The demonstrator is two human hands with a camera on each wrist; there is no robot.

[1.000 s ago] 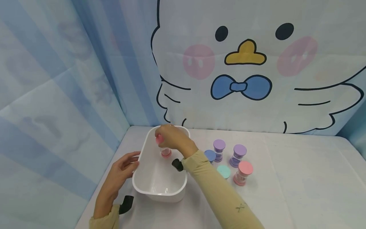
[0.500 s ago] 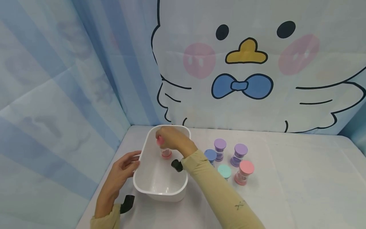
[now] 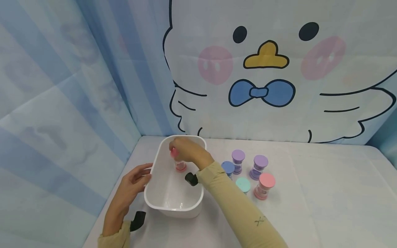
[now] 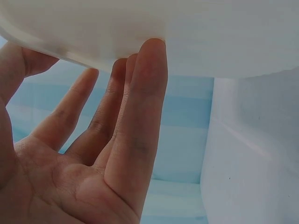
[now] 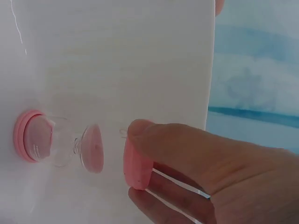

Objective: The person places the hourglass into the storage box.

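A white plastic bin [image 3: 172, 209] stands on the left of the table. Inside it is a pink hourglass [image 3: 180, 167], its base at the bin's floor. My right hand [image 3: 187, 150] reaches in and pinches the hourglass by its pink top cap [image 5: 136, 165] between thumb and fingers. In the right wrist view, pink sand shows in both clear bulbs. My left hand [image 3: 133, 182] is at the bin's outer left side. Its fairly straight fingertips [image 4: 152, 51] touch the outer wall just below the rim.
Right of the bin stand several upright hourglasses: two purple [image 3: 238, 156] [image 3: 260, 165], one blue [image 3: 228, 168], one mint [image 3: 243, 185] and another pink one [image 3: 265, 186]. My right forearm partly covers the blue and mint ones. A patterned curtain [image 3: 71, 113] borders the left side.
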